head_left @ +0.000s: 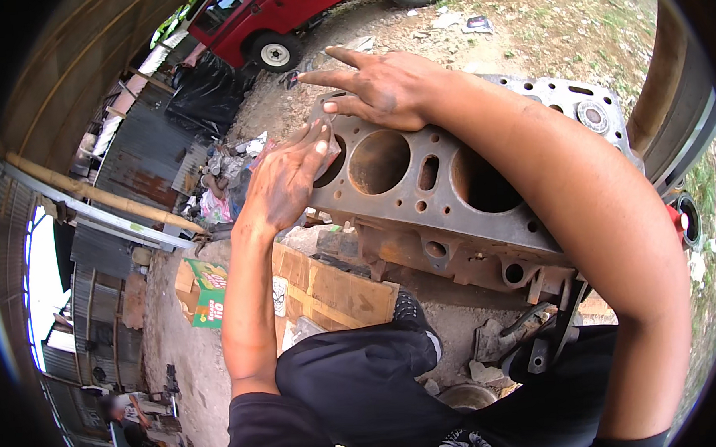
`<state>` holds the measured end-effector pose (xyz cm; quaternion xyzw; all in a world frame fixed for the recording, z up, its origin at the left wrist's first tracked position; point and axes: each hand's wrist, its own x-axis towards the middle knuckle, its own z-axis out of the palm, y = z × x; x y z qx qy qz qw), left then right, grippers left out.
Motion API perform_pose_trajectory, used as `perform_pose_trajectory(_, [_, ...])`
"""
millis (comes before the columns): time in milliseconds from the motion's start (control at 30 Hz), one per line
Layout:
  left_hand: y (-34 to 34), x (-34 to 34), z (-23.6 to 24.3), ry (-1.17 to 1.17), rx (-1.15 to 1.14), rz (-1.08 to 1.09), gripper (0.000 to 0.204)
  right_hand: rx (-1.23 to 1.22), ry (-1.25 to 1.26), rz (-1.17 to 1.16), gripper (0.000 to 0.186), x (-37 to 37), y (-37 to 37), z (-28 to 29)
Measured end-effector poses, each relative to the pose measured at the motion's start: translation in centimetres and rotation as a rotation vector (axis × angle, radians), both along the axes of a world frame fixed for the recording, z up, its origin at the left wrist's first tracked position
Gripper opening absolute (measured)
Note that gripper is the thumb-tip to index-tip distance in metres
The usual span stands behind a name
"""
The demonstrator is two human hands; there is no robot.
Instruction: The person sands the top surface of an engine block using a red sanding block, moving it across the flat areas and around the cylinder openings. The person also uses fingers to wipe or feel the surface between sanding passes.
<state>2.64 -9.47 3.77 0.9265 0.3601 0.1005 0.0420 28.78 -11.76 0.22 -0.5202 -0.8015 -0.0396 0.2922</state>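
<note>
engine block (411, 239): metal, flat grey deck, round bores, rust-brown side | below left hand (288, 178) fingers, at leftmost bore; fingers extended, grip unclear | right hand (388, 90): fingers splayed, over far-left corner

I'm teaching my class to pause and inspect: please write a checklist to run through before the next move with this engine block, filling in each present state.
1. Left hand at the engine block's left end: ok.
2. Left grip secure on the reddish scrap: cannot tell, mostly hidden.
3. Right hand open, fingers spread: ok.
4. Round bore beside the left hand uncovered: ok.
5. Top face fully visible: not ok, right forearm covers part.
6. Hands protected: not ok, both bare.
</note>
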Motion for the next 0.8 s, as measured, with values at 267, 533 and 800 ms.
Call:
perform_pose_trajectory(267, [2.6, 2.3, -0.7, 0.034, 0.017, -0.067, 0.059, 0.119, 0.064, -0.080, 0.066, -0.4, 0.7, -0.3])
perform_pose_trajectory(533, [1.5, 1.3, -1.6, 0.109, 0.209, -0.102, 0.064, 0.214, 0.136, -0.146, 0.067, 0.6, 1.3, -0.4])
perform_pose_trajectory(800, [0.7, 0.9, -1.4, 0.156, 0.250, -0.205, 0.061, 0.101, 0.115, -0.153, 0.067, 0.2, -0.4, 0.2])
